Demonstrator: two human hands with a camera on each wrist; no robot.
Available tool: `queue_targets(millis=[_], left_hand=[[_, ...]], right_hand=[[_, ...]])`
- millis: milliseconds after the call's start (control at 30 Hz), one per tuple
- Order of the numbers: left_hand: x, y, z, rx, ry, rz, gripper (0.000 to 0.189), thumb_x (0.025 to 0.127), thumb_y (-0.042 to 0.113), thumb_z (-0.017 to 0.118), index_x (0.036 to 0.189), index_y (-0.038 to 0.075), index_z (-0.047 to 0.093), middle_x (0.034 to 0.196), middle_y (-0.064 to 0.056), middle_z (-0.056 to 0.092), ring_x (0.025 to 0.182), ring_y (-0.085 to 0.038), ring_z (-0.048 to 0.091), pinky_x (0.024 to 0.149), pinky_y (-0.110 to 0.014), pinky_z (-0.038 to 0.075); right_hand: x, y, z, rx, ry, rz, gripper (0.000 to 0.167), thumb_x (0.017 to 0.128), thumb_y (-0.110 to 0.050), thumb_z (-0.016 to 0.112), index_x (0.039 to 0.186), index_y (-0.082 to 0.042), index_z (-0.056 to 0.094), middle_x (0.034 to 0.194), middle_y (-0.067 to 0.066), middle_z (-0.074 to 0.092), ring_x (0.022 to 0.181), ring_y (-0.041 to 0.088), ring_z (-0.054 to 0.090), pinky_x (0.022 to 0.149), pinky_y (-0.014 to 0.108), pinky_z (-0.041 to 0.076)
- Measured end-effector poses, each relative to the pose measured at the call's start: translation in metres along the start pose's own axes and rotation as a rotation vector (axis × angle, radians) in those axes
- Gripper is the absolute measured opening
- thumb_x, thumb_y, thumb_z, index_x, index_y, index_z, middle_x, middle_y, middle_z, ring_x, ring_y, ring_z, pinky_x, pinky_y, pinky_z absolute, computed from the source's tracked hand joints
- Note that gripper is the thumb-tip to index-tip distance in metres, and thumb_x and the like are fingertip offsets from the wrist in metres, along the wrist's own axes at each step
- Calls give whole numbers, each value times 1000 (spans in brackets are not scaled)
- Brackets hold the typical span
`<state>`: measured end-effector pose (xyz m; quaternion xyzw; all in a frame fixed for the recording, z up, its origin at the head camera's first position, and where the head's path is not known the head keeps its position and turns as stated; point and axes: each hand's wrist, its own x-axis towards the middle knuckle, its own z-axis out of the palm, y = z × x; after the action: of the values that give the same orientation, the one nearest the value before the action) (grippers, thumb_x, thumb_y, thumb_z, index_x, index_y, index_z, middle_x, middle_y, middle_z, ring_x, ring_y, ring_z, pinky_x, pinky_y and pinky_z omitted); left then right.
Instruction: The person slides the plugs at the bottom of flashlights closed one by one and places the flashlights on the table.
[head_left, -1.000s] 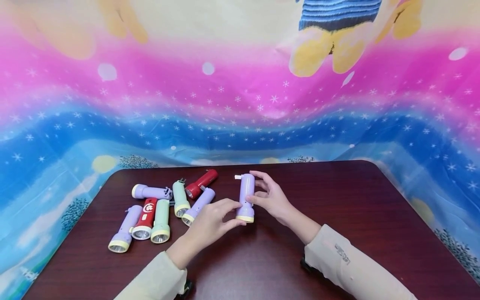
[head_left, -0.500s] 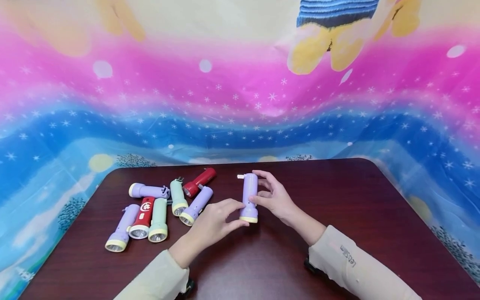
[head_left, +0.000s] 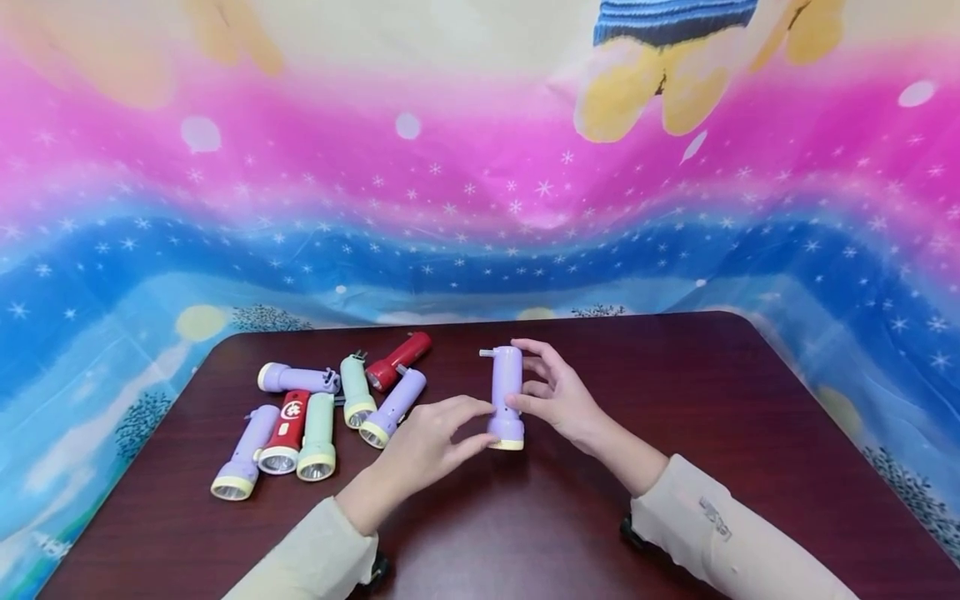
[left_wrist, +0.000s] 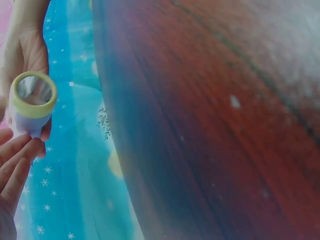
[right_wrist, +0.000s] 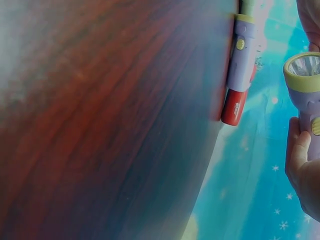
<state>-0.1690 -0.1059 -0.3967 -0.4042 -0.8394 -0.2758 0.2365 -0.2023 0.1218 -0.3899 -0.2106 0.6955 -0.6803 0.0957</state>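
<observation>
A lilac flashlight (head_left: 507, 392) with a pale yellow head rim stands upright over the table, lens end down. From its upper left side a small plug (head_left: 487, 352) sticks out. My right hand (head_left: 566, 402) grips the flashlight's body from the right, thumb in front and fingers behind. At the lower left is my left hand (head_left: 423, 440), its long fingers reaching to the neck and its thumb at the yellow rim. The left wrist view shows those fingers (left_wrist: 20, 155) fairly straight beside the flashlight's neck. A yellow sliding switch (right_wrist: 315, 126) shows in the right wrist view.
Several flashlights lie in a loose group on the left of the dark wooden table (head_left: 660, 367): lilac ones (head_left: 246, 454), green ones (head_left: 318, 437) and red ones (head_left: 400, 361). Behind the table's back edge hangs a printed cloth (head_left: 480, 192).
My right hand has carried the lilac flashlight a little to the right. My left hand has stayed nearly in place, its fingertips now at the flashlight's left edge.
</observation>
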Motion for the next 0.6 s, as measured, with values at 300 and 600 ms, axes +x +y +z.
queue_targets(millis=[300,600], left_hand=[[5,-5,-8,-52,103,-145,31,82,19,82,110,9,73,104,-5,76,96,-15,73,82,-29,59],[10,-6,-9,-167,138,-321,36,83,15,81,115,6,70,105,-8,75,95,-18,73,79,-28,60]], right_hand=[[-9,1,-1,-5,-10,3,73,87,4,70,144,-13,29,139,25,47,97,24,67,84,36,56],[-17,-2,-1,-28,-31,40,75,87,-3,74,146,-14,29,138,26,52,108,29,65,89,40,57]])
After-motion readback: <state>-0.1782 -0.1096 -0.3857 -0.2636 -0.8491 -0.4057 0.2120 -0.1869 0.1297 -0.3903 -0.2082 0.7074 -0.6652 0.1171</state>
